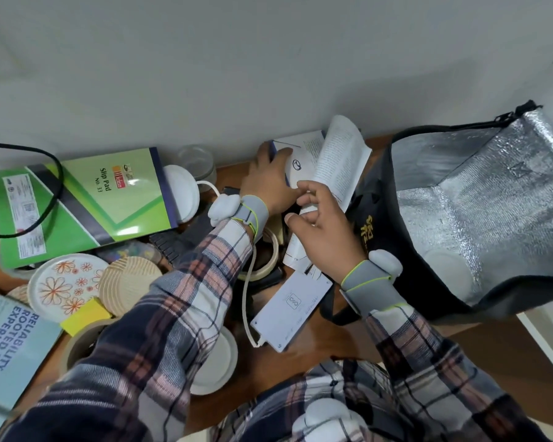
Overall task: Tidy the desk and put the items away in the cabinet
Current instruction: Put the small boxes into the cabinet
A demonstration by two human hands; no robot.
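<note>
Paper pages of the open book (339,154) by the back wall (205,74) may crease or slip: left hand (268,180) pinches just the cover, right hand (323,228) curls round its lower edge

The slip pad (87,199) is bright green in lighter and darker bands, with a navy spine strip and a white label; a black cable (47,161) loops over it; at near left the plate (61,285) is white with orange line-drawn flowers; the round mat (128,288) beside it is beige with ribbed arcs; the sticky notes (83,315) are yellow; the booklet (10,346) is pale blue with white lettering; the sleeves (179,301) are plaid in white, navy and salmon; the wrist bands (253,212) are grey edged in lime; the book (339,157) shows white pages, black print and a blue cover edge; the bag (479,199) is black with yellow characters, lined in crinkled silver foil; the counter (300,355) is reddish-brown wood; the wall (268,59) is off-white.
</note>
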